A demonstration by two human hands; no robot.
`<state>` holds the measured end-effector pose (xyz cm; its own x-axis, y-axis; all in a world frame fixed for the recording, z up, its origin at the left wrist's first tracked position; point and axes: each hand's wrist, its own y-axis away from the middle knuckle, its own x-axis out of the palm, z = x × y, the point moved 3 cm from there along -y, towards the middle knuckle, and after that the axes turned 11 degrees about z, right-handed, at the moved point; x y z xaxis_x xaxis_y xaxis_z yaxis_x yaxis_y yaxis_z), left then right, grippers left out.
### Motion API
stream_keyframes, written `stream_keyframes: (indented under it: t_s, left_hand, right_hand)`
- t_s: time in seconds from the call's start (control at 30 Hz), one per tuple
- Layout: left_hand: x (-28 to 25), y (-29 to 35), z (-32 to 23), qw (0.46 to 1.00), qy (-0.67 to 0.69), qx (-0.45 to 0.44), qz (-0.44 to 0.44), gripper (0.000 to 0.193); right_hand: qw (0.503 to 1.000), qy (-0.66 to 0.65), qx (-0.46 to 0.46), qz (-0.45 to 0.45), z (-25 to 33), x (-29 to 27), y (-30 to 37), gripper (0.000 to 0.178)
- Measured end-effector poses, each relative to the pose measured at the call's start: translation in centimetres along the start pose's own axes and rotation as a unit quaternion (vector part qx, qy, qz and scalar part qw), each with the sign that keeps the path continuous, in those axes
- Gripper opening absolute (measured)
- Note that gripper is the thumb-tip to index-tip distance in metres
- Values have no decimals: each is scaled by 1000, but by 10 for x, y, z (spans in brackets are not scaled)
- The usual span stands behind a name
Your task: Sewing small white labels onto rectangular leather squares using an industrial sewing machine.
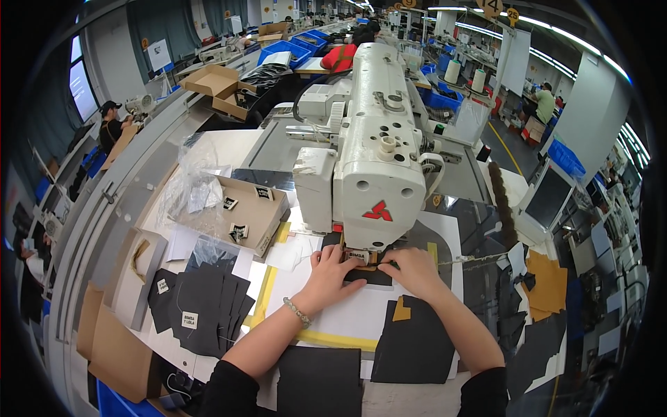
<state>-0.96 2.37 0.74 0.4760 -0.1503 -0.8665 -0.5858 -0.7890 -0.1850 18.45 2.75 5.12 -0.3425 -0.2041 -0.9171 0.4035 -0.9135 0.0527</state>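
A white industrial sewing machine [379, 153] stands in front of me, its head over the work area. Below the head, a small pale label [356, 256] with dark lettering sits by a tan edge, above a dark fabric piece [379, 278]. My left hand [332, 279], with a bead bracelet at the wrist, lies with fingers spread left of the label, index fingertip close to it. My right hand [415, 273] comes from the right, its fingers bent and pressed together beside the label; what they hold is hidden. Another dark panel [411, 344] with a tan scrap lies beneath my right forearm.
Left, a cardboard box [274, 222] holds several small labels beside crumpled clear plastic [191, 187]. Fanned dark panels [208, 306], some labelled, lie nearer me. Another dark panel [318, 382] sits at the front edge. Tan pieces [545, 285] and a screen [549, 198] are right.
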Motion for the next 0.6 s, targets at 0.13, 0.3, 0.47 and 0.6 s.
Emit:
stream_keyframes:
  t_s: [0.13,0.3,0.47,0.6]
  left_hand:
    - [1,0,-1,1000,-14,-3,-3,35]
    - [3,1,-2,1000,-27,5,-6,35]
    - [3,1,-3,999,-35,14,-12,36]
    - [1,0,-3,997,-63,44,-21,34]
  right_hand:
    - [1000,5,-7,1,0,-1,0,24]
    - [1000,19,-8,6,3,-5,1,23]
    - [999,38,-9,10,3,-7,1,22]
    - [999,48,-12,6,3,-7,0,22]
